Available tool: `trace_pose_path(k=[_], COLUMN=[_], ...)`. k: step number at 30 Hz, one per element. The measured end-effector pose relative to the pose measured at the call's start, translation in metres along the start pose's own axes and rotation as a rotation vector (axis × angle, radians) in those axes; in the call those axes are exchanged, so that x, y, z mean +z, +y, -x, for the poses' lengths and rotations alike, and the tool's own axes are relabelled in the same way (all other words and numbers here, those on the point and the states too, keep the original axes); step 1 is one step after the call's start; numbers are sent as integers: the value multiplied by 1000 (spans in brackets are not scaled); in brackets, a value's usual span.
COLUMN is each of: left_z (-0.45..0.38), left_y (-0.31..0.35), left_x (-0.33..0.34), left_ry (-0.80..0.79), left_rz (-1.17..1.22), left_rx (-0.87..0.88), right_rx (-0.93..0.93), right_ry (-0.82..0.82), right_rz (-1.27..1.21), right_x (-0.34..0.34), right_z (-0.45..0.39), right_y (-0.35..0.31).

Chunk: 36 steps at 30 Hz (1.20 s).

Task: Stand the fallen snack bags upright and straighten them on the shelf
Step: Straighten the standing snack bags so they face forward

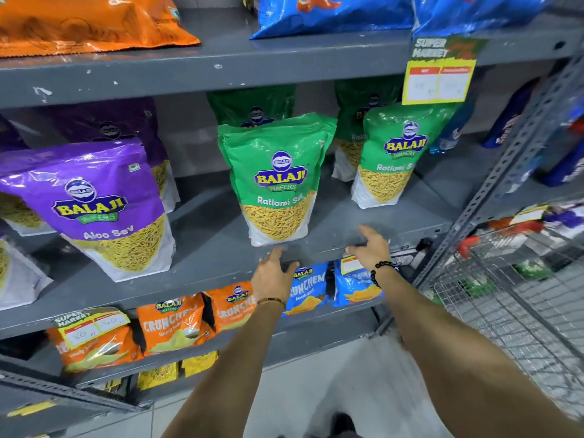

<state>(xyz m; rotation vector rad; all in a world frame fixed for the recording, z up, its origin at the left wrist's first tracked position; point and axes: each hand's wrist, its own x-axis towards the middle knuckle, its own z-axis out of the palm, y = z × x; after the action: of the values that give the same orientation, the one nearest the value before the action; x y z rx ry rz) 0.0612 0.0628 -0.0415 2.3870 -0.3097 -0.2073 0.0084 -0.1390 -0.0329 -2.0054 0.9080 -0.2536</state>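
A green Ratlami Sev bag (276,180) stands upright near the front of the grey middle shelf (208,248). My left hand (273,275) hangs just below and in front of that bag, fingers apart, holding nothing. My right hand (369,248) hovers over the shelf edge to the bag's lower right, also spread and empty. A second green bag (393,156) stands upright to the right, with more green bags behind both. A purple Aloo Sev bag (104,207) leans at the left, with other purple bags behind and beside it.
Orange (173,324) and blue Crunchem bags (308,289) fill the shelf below. Orange and blue bags lie on the top shelf. A yellow price tag (437,77) hangs from the top shelf's edge. A perforated upright post (493,188) and a wire basket (512,279) stand at the right.
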Motion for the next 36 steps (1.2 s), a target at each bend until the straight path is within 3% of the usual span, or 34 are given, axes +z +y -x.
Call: trace_pose_path(k=[5,9,15,23,36], left_z=[-14,-41,-87,-124,-106], left_y=[44,89,150,177,173], left_x=[36,74,118,138,151], left_ry=[-127,-174,-165,-73,3], left_rz=[-17,50,121,193,265], left_rx=[87,96,-18,-120,-84], right_rx=[71,79,53,6,-99], right_ry=[119,115,-93,-347,-385], right_rz=[-121,-177,-188,-111,-152], right_x=[-42,-78,-119,-124,-135], right_z=[-25,-70,-145,-199,-193], right_y=[19,35,44,41,61])
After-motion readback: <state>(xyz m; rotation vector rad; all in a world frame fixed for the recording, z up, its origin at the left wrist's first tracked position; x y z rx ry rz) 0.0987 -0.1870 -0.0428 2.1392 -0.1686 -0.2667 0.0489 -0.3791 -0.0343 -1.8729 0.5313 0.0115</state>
